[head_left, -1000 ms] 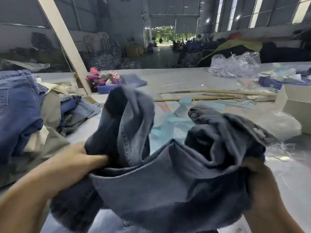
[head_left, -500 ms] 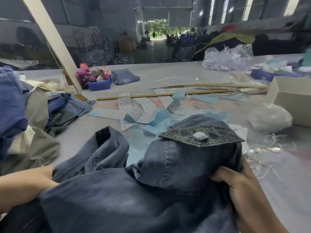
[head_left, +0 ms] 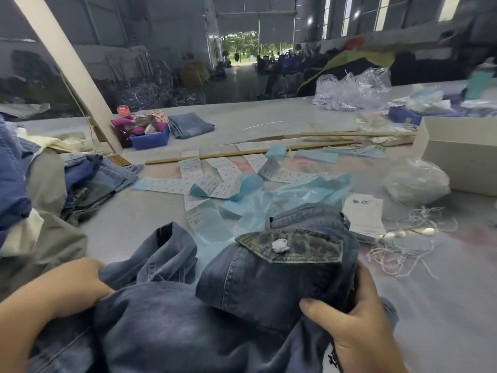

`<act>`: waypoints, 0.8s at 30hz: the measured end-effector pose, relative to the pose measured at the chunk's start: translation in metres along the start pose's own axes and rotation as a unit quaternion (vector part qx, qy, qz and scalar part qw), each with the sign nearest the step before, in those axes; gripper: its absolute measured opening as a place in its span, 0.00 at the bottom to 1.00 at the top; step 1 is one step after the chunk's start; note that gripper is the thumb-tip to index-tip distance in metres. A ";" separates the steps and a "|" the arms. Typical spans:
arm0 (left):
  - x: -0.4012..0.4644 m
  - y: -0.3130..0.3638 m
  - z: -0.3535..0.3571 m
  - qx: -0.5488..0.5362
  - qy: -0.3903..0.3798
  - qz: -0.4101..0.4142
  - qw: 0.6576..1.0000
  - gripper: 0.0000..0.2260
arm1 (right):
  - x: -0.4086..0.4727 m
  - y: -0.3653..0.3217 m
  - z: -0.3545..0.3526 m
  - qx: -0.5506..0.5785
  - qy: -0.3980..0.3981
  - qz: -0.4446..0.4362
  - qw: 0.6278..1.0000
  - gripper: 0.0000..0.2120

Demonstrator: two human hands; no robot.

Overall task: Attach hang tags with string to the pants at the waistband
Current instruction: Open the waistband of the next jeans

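We have the jeans [head_left: 242, 305] bunched at the near edge of the bench [head_left: 269, 122], dark blue denim, faded in places. A pocket flap [head_left: 293, 247] faces up, darker and mottled, with a pale button [head_left: 279, 244] at its middle. Our right hand [head_left: 357, 324] grips a fold near the flap, thumb curled over the cloth. Our left hand [head_left: 72, 286] clutches the fabric at the left, fingers tucked under. A white hang tag [head_left: 364, 214] lies just right of the jeans, loose string [head_left: 400, 251] near it.

Blue tray [head_left: 150, 140], far left: pink and patterned cloth inside. White box [head_left: 462, 154] at right, contents hidden.

Bench grey, littered with label strips [head_left: 209, 181] and blue paper [head_left: 269, 203]; piled garments [head_left: 40, 184] at left. Beyond, a large hall with an open doorway [head_left: 242, 49].
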State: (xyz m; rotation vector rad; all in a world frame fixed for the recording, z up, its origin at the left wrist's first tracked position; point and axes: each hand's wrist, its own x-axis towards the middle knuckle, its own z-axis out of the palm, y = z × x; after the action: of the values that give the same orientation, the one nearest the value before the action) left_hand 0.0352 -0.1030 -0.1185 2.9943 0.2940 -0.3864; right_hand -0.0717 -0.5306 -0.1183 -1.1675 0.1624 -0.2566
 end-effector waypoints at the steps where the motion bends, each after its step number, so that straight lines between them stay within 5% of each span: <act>1: -0.007 0.017 -0.009 0.005 0.046 -0.018 0.999 0.29 | 0.001 -0.001 -0.001 0.019 0.007 0.013 1.000 0.32; 3: -0.025 0.053 -0.022 -0.020 0.169 -0.016 0.985 0.39 | 0.004 -0.001 -0.003 0.044 0.009 0.040 0.998 0.20; 5: -0.052 0.098 -0.035 -0.137 0.233 0.049 0.961 0.34 | 0.005 -0.003 -0.002 0.055 0.007 0.037 0.998 0.18; 8: -0.099 0.182 -0.039 -0.327 0.064 0.178 0.926 0.34 | 0.000 -0.005 0.003 0.020 -0.011 0.013 1.000 0.20; 10: -0.115 0.226 -0.023 -0.309 -0.030 0.230 0.922 0.34 | -0.007 -0.006 0.008 -0.015 -0.034 -0.006 0.999 0.22; 15: -0.108 0.269 0.009 -0.310 -0.041 0.316 0.895 0.25 | -0.003 -0.004 -0.014 -0.075 -0.007 -0.001 0.997 0.22; 19: -0.098 0.271 0.019 -0.368 0.074 0.365 0.852 0.13 | 0.014 -0.020 -0.028 0.076 -0.007 0.045 0.996 0.17; 24: -0.089 0.284 0.010 -0.416 0.232 0.495 0.727 0.08 | 0.052 -0.048 -0.055 0.139 0.031 0.092 0.986 0.31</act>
State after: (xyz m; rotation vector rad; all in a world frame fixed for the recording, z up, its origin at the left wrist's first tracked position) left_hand 0.0059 -0.3967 -0.0816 1.8745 -0.8553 0.4938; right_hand -0.0416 -0.6121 -0.0945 -0.8621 0.2789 -0.1471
